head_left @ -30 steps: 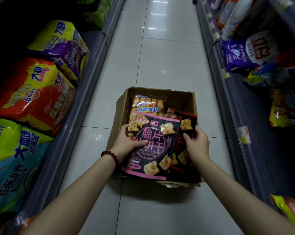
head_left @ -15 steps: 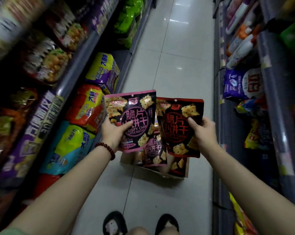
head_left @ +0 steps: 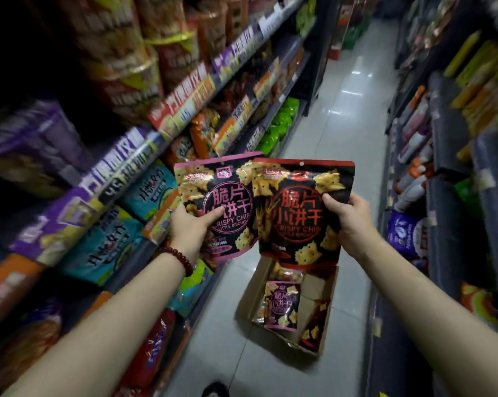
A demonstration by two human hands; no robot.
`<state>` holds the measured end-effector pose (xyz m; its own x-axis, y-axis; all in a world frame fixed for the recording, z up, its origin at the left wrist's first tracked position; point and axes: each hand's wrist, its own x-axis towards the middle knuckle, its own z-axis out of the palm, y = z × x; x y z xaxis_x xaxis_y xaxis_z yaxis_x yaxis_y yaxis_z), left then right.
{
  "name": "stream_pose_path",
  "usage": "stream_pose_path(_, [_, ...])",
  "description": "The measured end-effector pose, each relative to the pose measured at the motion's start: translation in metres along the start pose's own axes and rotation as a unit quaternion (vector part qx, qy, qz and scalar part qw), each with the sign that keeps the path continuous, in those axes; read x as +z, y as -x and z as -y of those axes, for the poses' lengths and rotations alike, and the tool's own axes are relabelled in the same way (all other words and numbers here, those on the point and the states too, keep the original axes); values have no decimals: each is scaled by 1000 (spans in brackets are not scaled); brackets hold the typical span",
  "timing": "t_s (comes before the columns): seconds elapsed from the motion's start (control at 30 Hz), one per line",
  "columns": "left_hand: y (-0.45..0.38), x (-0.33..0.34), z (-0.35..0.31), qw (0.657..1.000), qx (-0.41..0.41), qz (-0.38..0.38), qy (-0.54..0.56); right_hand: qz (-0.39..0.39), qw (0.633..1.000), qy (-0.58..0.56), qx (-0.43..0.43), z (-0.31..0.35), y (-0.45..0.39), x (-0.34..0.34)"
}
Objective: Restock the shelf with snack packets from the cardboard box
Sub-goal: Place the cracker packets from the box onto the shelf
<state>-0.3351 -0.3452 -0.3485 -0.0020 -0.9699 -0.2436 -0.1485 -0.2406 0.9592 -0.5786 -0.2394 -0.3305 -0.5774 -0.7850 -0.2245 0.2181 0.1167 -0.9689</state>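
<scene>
My left hand grips a black biscuit packet with pink trim by its left edge. My right hand grips a black biscuit packet with red trim by its right edge. Both packets are held upright side by side at chest height, the red one overlapping the pink one a little. Below them on the floor stands the open cardboard box with another pink-trimmed packet and more snack packets inside. The left shelf is packed with snack bags.
Shelves line both sides of a narrow tiled aisle. The right shelf holds bottles and bags. Price strips run along the left shelf edges. A shoe tip shows at the bottom by the box.
Both hands have lifted the two packets out of the box and up to chest height. The view has tilted up and turned toward the left shelf.
</scene>
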Motion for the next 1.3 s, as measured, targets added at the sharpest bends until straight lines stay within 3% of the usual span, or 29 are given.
stream_pose_path(0.23, [69, -61, -112, 995, 56, -72, 40, 123, 991, -19, -45, 128, 35, 46])
stream_pose_path(0.47, [142, -136, -175, 978, 102, -167, 72, 233, 969, -14, -85, 205, 80, 104])
stream_pose_path(0.8, [245, -264, -222, 947, 174, -263, 65, 377, 915, -46, -133, 254, 173, 209])
stream_pose_path(1.3, [387, -417, -223, 871, 220, -435, 60, 545, 819, -37, -176, 274, 334, 364])
